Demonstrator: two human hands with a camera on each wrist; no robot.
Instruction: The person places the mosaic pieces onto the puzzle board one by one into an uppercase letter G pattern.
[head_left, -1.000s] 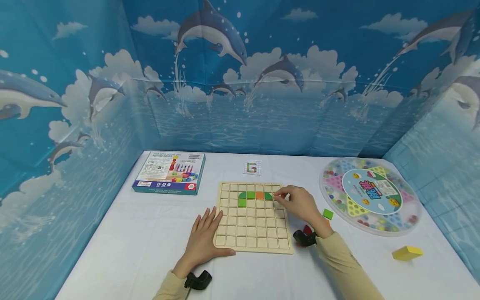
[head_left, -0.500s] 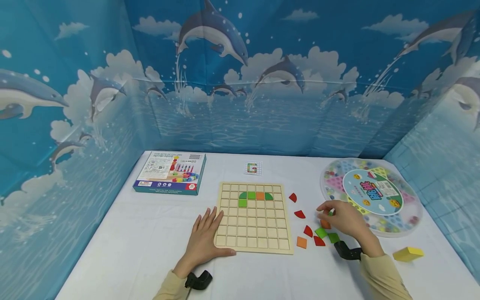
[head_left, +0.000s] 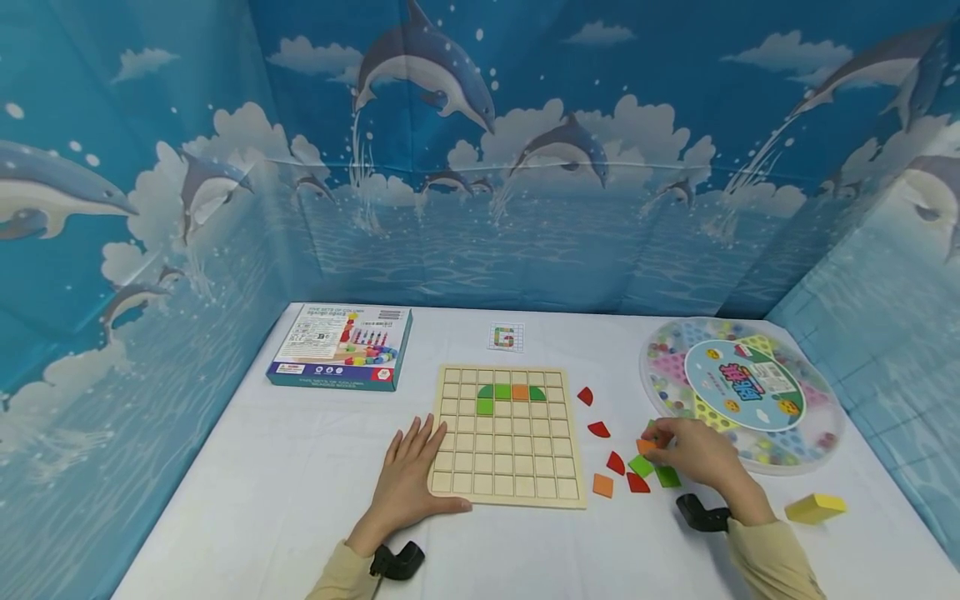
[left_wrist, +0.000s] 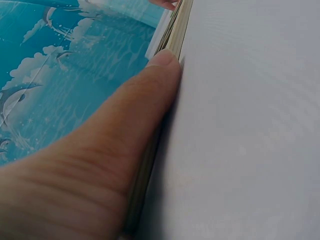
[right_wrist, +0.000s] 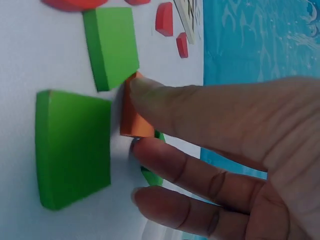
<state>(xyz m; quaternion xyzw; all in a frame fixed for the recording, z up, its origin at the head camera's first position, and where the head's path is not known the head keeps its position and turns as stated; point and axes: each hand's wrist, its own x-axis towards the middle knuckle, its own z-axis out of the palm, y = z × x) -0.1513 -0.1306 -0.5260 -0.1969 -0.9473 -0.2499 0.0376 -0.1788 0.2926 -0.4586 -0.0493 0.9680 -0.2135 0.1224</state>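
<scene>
My left hand (head_left: 408,468) lies with spread fingers at the front-left corner of the wooden grid board (head_left: 504,496), its thumb along the near edge. In the left wrist view that thumb (left_wrist: 135,105) rests against the board's side. On the grid sit green squares, an orange square and two dark green quarter-rounds. Right of the board, my right hand (head_left: 696,454) pinches an orange square block (head_left: 646,447) between thumb and fingers. The right wrist view has the thumb on one edge of this orange block (right_wrist: 134,119) and a finger at another. Green square blocks (right_wrist: 75,150) lie beside it.
Red quarter-round pieces (head_left: 598,429) and another orange square (head_left: 603,486) lie right of the board. A marble game disc (head_left: 798,450), a yellow block (head_left: 816,507), a boxed game (head_left: 337,346) and a card with a G pattern (head_left: 506,337) stand around.
My right hand has left the board's upper right, moved right to the loose pieces, and now pinches an orange square block. The left hand stays in place.
</scene>
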